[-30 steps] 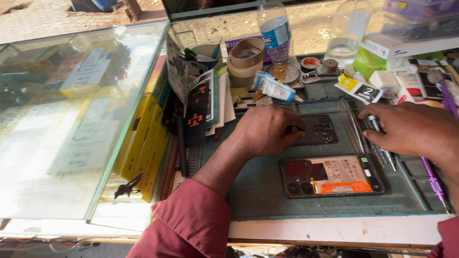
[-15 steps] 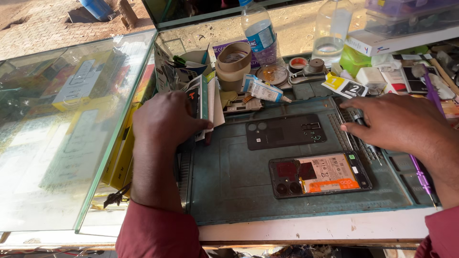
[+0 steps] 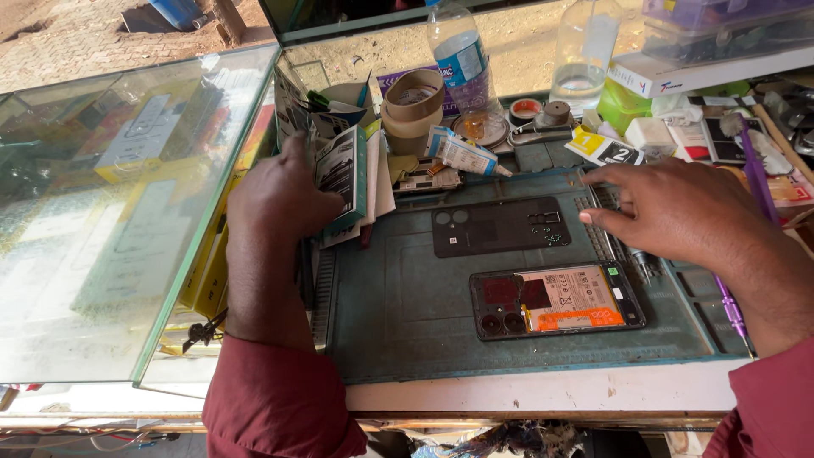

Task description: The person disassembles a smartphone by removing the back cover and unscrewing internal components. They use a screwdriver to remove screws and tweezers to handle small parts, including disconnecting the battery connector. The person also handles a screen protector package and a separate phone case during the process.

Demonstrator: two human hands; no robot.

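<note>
My left hand (image 3: 280, 199) reaches into a stack of flat packets and cards (image 3: 343, 178) standing at the left edge of a dark green work mat (image 3: 398, 314), its fingers gripping among them. An opened phone (image 3: 555, 301) lies on the mat with its battery and orange label showing. Its black back cover (image 3: 498, 226) lies just above it, inside up. My right hand (image 3: 678, 210) hovers over the mat's right side with fingers spread, above small tools (image 3: 627, 254), holding nothing.
A glass display case (image 3: 110, 212) fills the left. Behind the mat stand tape rolls (image 3: 413, 102), two plastic bottles (image 3: 462, 64), a glue tube box (image 3: 462, 154), small boxes and a purple tool (image 3: 755, 178). The counter's white front edge (image 3: 543, 394) runs below.
My left hand has left the back cover and moved left to the stack of packets. My right hand stayed at the mat's right side, with fingers now spread.
</note>
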